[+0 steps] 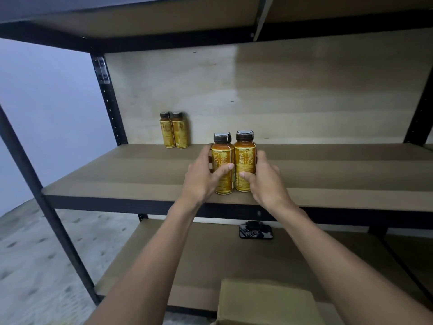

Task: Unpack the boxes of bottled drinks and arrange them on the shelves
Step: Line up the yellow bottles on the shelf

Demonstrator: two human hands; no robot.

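Two yellow-labelled bottles with dark caps stand side by side near the front edge of the middle shelf (140, 181). My left hand (203, 174) grips the left bottle (222, 158), thumb across its label. My right hand (264, 181) grips the right bottle (244, 156) from its right side. Both bottles are upright and touch each other. Two more bottles of the same kind (174, 130) stand together at the back of the shelf, to the left, against the wooden back panel.
A cardboard box (267, 303) sits on the lower shelf, below my arms. A dark phone-like object (256, 232) lies further back on that shelf. Black metal uprights (110, 99) frame the rack. A speckled floor and a pale wall are at the left.
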